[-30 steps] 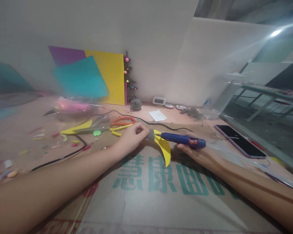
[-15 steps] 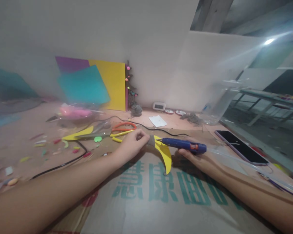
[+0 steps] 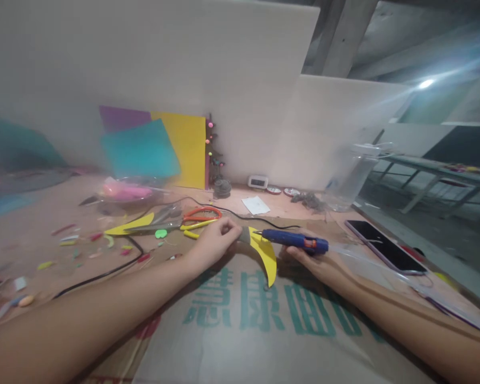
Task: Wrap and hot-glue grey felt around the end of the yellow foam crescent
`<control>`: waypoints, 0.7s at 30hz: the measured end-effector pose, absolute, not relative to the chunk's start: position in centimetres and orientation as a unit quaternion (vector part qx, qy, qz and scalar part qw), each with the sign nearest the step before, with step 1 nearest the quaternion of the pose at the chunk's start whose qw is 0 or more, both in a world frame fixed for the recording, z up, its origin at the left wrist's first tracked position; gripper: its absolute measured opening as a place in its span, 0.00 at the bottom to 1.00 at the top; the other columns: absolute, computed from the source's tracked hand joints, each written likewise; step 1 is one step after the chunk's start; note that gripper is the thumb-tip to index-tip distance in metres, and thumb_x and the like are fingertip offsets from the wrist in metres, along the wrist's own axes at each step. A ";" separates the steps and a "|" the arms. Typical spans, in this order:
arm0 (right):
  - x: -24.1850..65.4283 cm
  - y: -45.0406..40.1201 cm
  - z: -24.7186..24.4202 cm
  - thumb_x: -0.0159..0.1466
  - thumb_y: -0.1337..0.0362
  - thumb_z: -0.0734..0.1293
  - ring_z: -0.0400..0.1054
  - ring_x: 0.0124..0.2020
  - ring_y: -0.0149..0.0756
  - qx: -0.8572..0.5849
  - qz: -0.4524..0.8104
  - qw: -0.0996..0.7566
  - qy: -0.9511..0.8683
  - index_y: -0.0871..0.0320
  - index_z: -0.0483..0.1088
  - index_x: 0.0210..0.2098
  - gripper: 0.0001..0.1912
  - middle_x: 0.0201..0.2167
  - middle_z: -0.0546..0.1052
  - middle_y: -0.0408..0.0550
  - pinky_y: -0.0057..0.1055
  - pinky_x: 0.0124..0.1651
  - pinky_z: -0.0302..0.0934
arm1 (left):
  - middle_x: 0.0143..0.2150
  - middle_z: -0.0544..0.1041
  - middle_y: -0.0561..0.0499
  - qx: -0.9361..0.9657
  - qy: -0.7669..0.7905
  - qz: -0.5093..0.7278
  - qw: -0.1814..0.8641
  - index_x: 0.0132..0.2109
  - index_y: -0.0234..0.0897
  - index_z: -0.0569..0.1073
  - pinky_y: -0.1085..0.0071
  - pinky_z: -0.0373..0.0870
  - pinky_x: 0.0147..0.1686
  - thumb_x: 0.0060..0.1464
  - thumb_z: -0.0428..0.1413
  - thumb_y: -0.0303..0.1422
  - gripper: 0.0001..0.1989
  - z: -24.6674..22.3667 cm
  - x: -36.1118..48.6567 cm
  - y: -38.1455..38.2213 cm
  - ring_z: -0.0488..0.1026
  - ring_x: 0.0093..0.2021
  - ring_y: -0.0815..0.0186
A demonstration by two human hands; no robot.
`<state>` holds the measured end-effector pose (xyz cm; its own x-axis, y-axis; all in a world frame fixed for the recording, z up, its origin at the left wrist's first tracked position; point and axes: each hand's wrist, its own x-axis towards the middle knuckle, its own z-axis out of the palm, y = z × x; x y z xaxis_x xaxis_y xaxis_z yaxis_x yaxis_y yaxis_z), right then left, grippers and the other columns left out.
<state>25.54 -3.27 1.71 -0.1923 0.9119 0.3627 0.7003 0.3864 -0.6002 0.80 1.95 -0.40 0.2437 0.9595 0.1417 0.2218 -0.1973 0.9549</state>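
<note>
My left hand [image 3: 218, 237] pinches the grey end of a yellow crescent-shaped piece [image 3: 267, 257], whose pointed tip hangs down to the right. A small ring-like bit shows by that tip. In my right hand [image 3: 310, 256] is a blue glue gun [image 3: 294, 239], with a long clear glue stick [image 3: 368, 262] trailing from its back. The nozzle lies at the upper part of the yellow piece; whether it touches cannot be made out. Just beyond my left hand lie orange-handled scissors [image 3: 202, 214] and a yellow-handled tool [image 3: 191, 233]. Another yellow pointed piece [image 3: 131, 225] rests near the scissors.
Cardboard [image 3: 208, 346] with green lettering covers the near table. A black cable [image 3: 100, 277] crosses the left side among colourful scraps. A phone [image 3: 386, 246] lies at right. Along the wall stand coloured sheets [image 3: 140, 152], a small clock [image 3: 258, 182] and a clear jug [image 3: 348, 178].
The view has shifted slightly, so the scene sits a little lower and the right side further left. Both hands keep their holds, and the nozzle stays by the yellow piece's upper part.
</note>
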 end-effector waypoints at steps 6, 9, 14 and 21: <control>25.5 -3.4 1.8 0.60 0.47 0.65 0.72 0.26 0.45 -0.556 0.179 0.348 -0.733 0.54 0.69 0.29 0.17 0.23 0.75 0.48 0.39 0.30 0.69 | 0.18 0.65 0.60 0.641 0.460 0.416 0.453 0.31 0.38 0.64 0.78 0.56 0.18 0.57 0.53 0.40 0.12 -0.2 0.6 1.7 0.62 0.18 0.73; 25.6 -3.3 1.6 0.59 0.47 0.65 0.73 0.27 0.45 -0.559 0.180 0.343 -0.733 0.53 0.70 0.29 0.16 0.23 0.75 0.47 0.39 0.30 0.69 | 0.18 0.65 0.60 0.642 0.460 0.415 0.451 0.32 0.38 0.64 0.78 0.55 0.18 0.58 0.52 0.40 0.11 -0.1 0.6 1.5 0.62 0.18 0.73; 25.9 -3.0 1.2 0.59 0.50 0.66 0.70 0.24 0.41 -0.556 0.131 0.316 -0.758 0.53 0.68 0.27 0.14 0.22 0.73 0.46 0.35 0.27 0.65 | 0.19 0.66 0.59 0.634 0.459 0.415 0.463 0.32 0.38 0.64 0.79 0.56 0.18 0.59 0.52 0.38 0.10 0.1 0.6 1.5 0.64 0.19 0.73; 25.8 -3.3 1.2 0.61 0.52 0.66 0.68 0.27 0.38 -0.532 0.063 0.294 -0.792 0.54 0.68 0.29 0.12 0.23 0.72 0.44 0.33 0.30 0.61 | 0.19 0.66 0.59 0.641 0.446 0.422 0.460 0.33 0.38 0.64 0.78 0.57 0.18 0.58 0.53 0.39 0.10 0.0 0.5 1.6 0.64 0.19 0.73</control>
<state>25.84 -3.32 1.16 -0.2614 0.8792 0.3983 0.8053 0.4261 -0.4121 0.54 1.58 0.00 0.2447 0.9607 0.1311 0.1840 -0.1788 0.9665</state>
